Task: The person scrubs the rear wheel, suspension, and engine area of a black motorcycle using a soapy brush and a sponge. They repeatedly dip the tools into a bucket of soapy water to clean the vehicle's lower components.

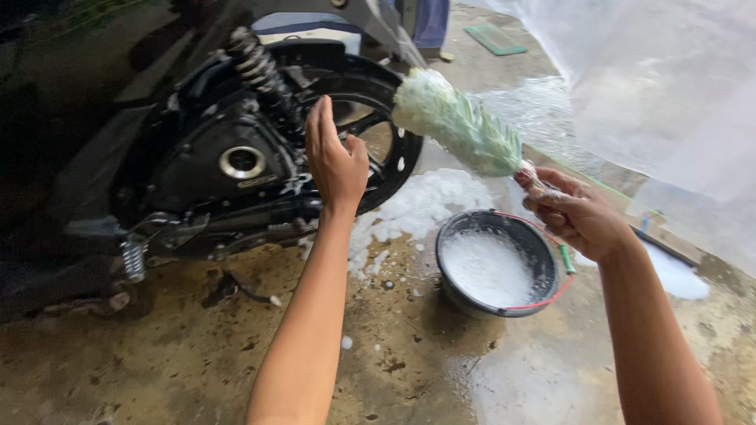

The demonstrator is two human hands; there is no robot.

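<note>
While your right hand (579,214) grips the green soapy brush (461,122) by its handle, your left hand (335,161) rests open-fingered against the rear wheel (370,130), brush head just beside it, above the suds bucket (494,264).

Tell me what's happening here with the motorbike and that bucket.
A person's left hand rests on the black rear wheel of a dark motorbike, while the right hand holds a soapy green bristle brush raised beside the wheel. A black bucket of white suds stands below on the wet concrete floor.
</note>
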